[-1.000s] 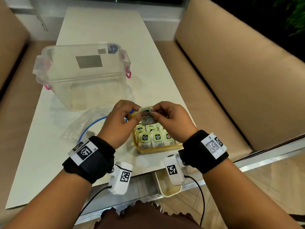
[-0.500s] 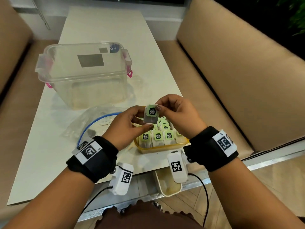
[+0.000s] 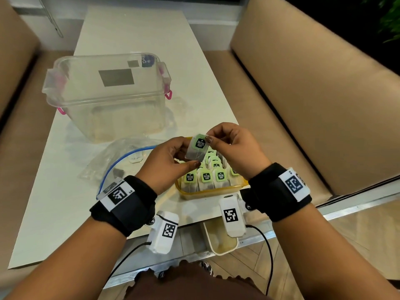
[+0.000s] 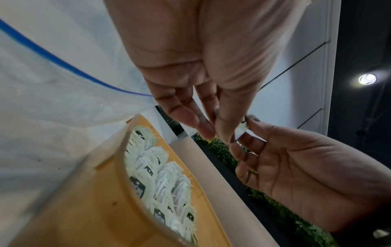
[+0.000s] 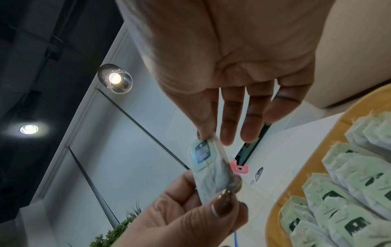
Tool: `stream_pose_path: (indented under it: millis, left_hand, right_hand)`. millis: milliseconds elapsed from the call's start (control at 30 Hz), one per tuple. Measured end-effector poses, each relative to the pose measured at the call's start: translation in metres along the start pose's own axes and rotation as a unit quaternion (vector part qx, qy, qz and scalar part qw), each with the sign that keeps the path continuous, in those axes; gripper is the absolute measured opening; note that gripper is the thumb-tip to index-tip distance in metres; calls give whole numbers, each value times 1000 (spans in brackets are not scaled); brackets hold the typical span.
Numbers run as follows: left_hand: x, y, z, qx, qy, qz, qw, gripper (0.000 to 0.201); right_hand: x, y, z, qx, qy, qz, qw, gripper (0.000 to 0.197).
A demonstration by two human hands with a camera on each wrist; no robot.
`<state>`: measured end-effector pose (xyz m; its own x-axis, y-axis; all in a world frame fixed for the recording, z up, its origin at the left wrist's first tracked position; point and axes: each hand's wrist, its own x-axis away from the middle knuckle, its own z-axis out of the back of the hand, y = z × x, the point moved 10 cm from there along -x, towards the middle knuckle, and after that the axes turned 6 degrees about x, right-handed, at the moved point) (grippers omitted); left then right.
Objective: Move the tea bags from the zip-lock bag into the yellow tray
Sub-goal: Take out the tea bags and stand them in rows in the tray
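Head cam sits high, looks forward and down along the table (image 3: pixel 121 29), yellow tray (image 3: pixel 207 192) just below frame centre. Left wrist cam sits close beside the yellow tray (image 4: pixel 101 192), low, tilted up toward wall and ceiling. Right wrist cam sits on the tray's other side, close, also tilted up. All three share the tray and the tea bag (image 3: pixel 195 149) above it.

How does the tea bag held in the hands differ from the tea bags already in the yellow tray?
The held tea bag is pinched by the left hand and right hand above the yellow tray; the tray's tea bags stand packed in rows, untouched. All share green tags with a dark logo.
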<state>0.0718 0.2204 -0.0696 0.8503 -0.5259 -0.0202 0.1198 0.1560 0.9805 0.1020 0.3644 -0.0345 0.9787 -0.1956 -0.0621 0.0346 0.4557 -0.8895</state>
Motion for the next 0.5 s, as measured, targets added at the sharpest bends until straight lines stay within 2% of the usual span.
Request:
stream_pose_path:
  millis: [100, 200, 300, 400, 500]
  left_hand:
    - [0, -1, -2, 6, -2, 8, 1000, 38]
    - [-1, -1, -5, 3, 5, 0, 1000, 31]
    - [-1, -2, -10, -15, 9, 0, 1000, 28]
    - [0, -7, -3, -68, 34, 0, 997, 31]
    - [1, -14, 11, -154, 67, -4, 986, 26]
  right_hand:
    - [-1, 1, 0, 4, -7, 3, 1000, 9]
    - [0, 0, -4, 6, -40, 7, 999, 3]
    - [0, -2, -5, 43, -72, 16, 996, 7]
    - [-4, 8, 2, 107, -87, 5, 990, 5]
    - [-8, 32, 5, 198, -132, -26, 971, 6]
